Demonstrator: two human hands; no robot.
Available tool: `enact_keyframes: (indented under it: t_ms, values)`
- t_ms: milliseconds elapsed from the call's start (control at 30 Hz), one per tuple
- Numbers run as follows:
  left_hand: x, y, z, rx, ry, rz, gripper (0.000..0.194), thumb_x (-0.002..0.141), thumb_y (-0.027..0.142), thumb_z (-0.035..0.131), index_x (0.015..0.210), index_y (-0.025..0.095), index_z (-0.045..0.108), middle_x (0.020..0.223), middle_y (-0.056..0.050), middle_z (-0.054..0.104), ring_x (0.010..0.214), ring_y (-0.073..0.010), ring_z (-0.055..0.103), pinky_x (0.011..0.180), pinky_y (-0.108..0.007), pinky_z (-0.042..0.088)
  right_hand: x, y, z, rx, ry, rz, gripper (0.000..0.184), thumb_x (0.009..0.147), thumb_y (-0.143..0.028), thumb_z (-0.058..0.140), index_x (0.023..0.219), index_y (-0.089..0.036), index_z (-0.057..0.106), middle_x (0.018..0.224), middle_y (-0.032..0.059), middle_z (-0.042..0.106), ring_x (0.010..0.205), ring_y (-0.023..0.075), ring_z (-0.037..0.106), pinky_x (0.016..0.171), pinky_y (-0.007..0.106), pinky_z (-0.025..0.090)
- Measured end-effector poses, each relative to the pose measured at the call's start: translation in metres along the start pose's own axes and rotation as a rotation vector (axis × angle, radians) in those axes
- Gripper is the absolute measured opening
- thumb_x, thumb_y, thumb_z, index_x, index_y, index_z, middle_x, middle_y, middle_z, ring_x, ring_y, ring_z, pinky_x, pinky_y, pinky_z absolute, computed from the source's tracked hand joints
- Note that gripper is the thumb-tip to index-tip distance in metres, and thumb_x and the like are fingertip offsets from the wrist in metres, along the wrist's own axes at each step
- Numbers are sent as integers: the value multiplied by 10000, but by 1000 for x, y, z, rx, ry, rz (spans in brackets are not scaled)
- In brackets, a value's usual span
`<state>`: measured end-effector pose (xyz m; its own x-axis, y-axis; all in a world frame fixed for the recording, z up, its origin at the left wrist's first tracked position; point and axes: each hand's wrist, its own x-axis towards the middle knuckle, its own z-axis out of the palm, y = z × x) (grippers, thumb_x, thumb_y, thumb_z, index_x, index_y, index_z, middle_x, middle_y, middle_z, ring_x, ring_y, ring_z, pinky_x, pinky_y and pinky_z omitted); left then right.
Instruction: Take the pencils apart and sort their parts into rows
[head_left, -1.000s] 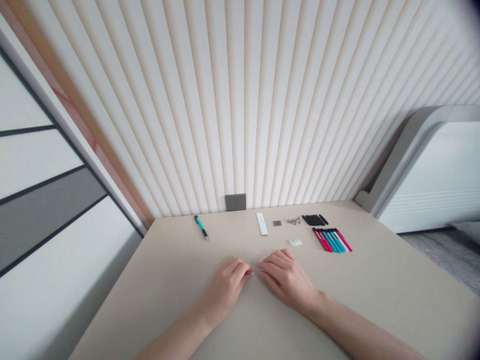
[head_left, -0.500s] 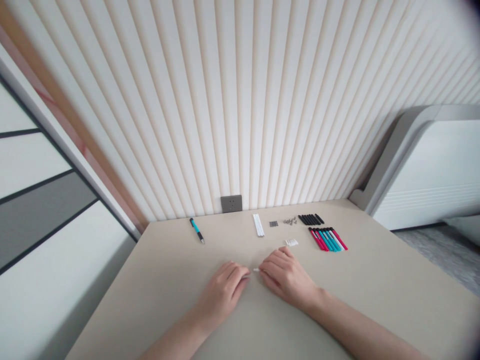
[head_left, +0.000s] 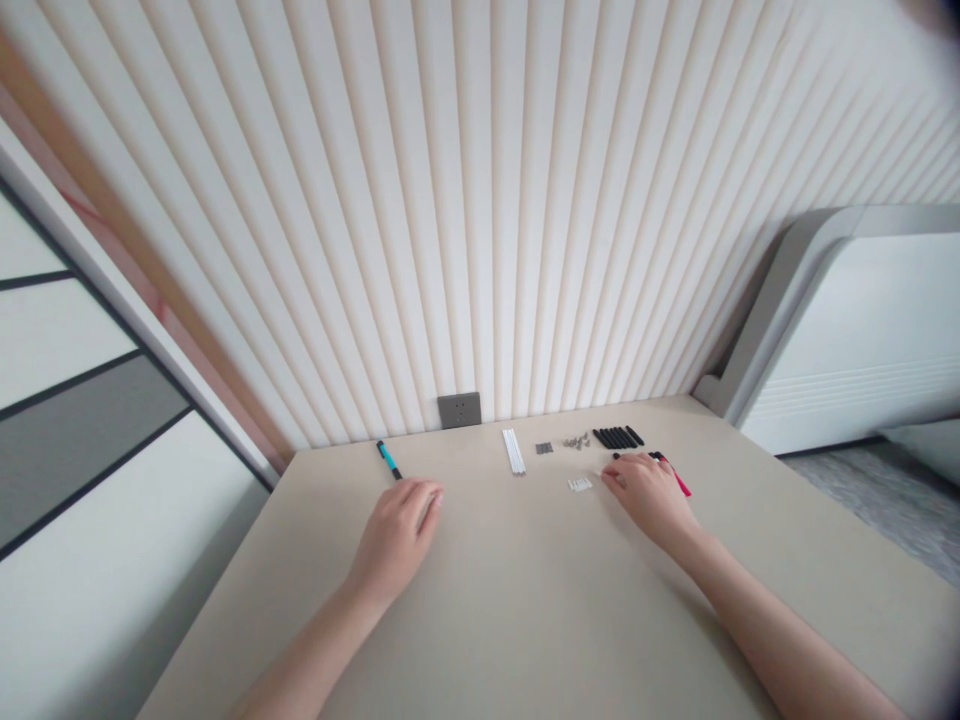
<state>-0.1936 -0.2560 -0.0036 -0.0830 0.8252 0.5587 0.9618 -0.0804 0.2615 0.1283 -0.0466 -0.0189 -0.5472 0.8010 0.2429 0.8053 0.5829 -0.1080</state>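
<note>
The coloured barrels (head_left: pixel 681 482) lay towards the right of the bench (head_left: pixel 480 610), mostly hidden under the right hand (head_left: pixel 652 497), with one red barrel and a few black ends showing past it. That hand's fingers were bent downward, the tips near each other; a pale speck showed beside them, but whether they held it could not be told. Just left of them, a row of small white pieces (head_left: pixel 580 485) lay side by side. Behind lay the black tubes (head_left: pixel 616 438), in a neat row, then a loose cluster of small metal parts (head_left: pixel 577 441), a patch of small grey pieces (head_left: pixel 544 449) and a bundle of slim white rods (head_left: pixel 514 453).

Further left, the blue-and-black pen (head_left: pixel 388 460) lay aslant, its near end hidden by the left hand (head_left: pixel 397 535). The left fingers were bent and close together; what, if anything, was between them could not be seen.

As far as could be judged, only that pen looked whole, while the sorted groups seemed to be loose parts with the joining left to do. Beyond the bench, a dark socket (head_left: pixel 460 410) sat low on the ribbed wall (head_left: pixel 450 200).
</note>
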Motion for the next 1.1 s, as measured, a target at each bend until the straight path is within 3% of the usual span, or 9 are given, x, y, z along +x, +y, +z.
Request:
enact_keyframes:
  t_ms: [200, 433, 600, 733, 933, 1100]
  values:
    - [-1, -48, 3, 186, -3, -87, 287, 965, 249, 393, 1105, 184, 635, 1109, -106, 667, 1048, -265, 622, 939, -442, 489, -1, -6, 3, -8, -48, -38, 223, 949, -287, 536, 875, -256, 744, 945, 47, 722, 982, 240, 619, 799, 330, 361]
    - [-8, -60, 18, 263, -117, -178, 453, 968, 363, 383, 1311, 129, 564, 1436, -168, 494, 1305, -310, 493, 1057, -471, 443, -2, -6, 3, 11, -73, -65, 216, 959, -287, 537, 915, -257, 746, 964, 52, 721, 990, 238, 618, 790, 327, 353]
    - [-9, -60, 18, 252, -187, -214, 443, 973, 355, 374, 1264, 111, 603, 1393, -159, 550, 1294, -298, 503, 1090, -480, 409, -2, -4, 7, 47, -67, -73, 212, 961, -267, 526, 944, -252, 737, 987, 52, 723, 996, 233, 621, 787, 325, 357]
    - [-8, -54, 15, 209, -163, -217, 388, 965, 308, 374, 1187, 127, 637, 1328, -149, 598, 1242, -274, 545, 1077, -450, 425, -2, 0, 12, 52, -55, -82, 204, 946, -235, 530, 984, -254, 729, 1014, 58, 724, 1016, 244, 624, 792, 329, 372]
    - [-5, -49, 10, 217, -60, -228, 307, 964, 321, 378, 851, 199, 637, 948, -100, 666, 967, -254, 625, 921, -403, 495, -3, -3, 10, 41, 4, -62, 254, 958, -212, 481, 1053, -236, 716, 1054, 75, 728, 1015, 250, 638, 809, 345, 396]
    - [-6, -49, 4, 503, -78, -448, 263, 930, 325, 437, 1004, 159, 627, 949, -123, 639, 946, -298, 589, 822, -414, 472, -6, -13, 3, 78, 81, -96, 250, 976, -260, 471, 1019, -232, 716, 1029, 72, 736, 1000, 251, 642, 827, 352, 399]
